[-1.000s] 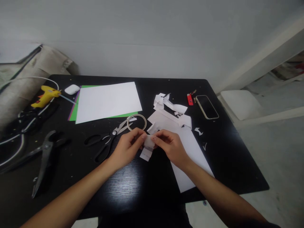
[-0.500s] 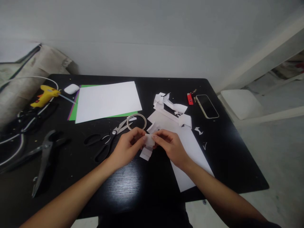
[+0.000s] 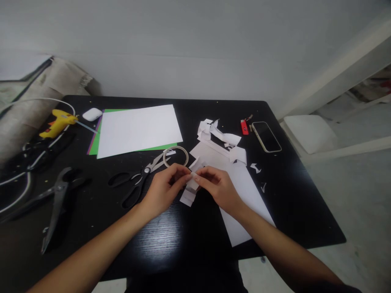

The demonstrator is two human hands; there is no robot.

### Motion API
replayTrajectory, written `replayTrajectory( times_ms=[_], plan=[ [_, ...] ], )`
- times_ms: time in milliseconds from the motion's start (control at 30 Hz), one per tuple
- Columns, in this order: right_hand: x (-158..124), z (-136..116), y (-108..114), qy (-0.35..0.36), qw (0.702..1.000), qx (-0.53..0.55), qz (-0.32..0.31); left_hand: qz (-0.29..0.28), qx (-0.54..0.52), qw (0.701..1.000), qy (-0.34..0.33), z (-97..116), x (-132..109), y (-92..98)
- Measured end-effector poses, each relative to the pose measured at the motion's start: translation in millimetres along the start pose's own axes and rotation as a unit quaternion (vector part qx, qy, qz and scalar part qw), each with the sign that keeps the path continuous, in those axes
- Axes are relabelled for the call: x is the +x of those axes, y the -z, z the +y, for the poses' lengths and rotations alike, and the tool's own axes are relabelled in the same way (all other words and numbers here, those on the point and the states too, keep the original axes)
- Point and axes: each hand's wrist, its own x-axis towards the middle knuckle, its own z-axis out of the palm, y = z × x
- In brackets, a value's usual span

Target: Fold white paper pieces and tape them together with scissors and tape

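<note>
A small folded piece of white paper [image 3: 193,185] is pinched between my two hands above the black table. My left hand [image 3: 167,187] grips its left side with thumb and fingers closed. From the right, my right hand [image 3: 218,186] pinches the same piece, its fingertips almost meeting the left ones. Below them hangs a creased lower flap of the paper. Just left of my left hand lie open black-handled scissors [image 3: 143,175], and a roll of tape [image 3: 176,157] rests partly over their blades. A white sheet [image 3: 244,203] lies under my right hand and forearm.
Crumpled paper scraps [image 3: 220,134] lie beyond my hands. A stack of white paper [image 3: 139,130] over green sits back left, near a yellow glue gun [image 3: 59,123] and white case [image 3: 92,114]. Pliers [image 3: 61,195] lie left; a red lighter [image 3: 244,127] and phone [image 3: 266,137] right.
My fingertips have drawn closer together and the top of the folded paper has tilted or bent between them, so less of its face shows. The objects on the table have not moved.
</note>
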Motion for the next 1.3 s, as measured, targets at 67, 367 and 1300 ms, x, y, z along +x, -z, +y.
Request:
replayTrajectory(
  times_ms=[67,367,1300],
  plan=[
    [-0.1,0.3,-0.4,-0.005,1.000,0.010,-0.005,0.014,-0.007,1.000,-0.002,0.2,0.1,-0.5],
    [-1.8,-1.8,-1.9,0.012,1.000,0.001,0.008,0.003,0.044,0.999,-0.014,0.4,-0.6,1.0],
    [1.4,0.3,1.5,-0.068,0.988,0.139,-0.019,-0.007,0.018,1.000,-0.022,2.3,-2.0,0.2]
  ],
)
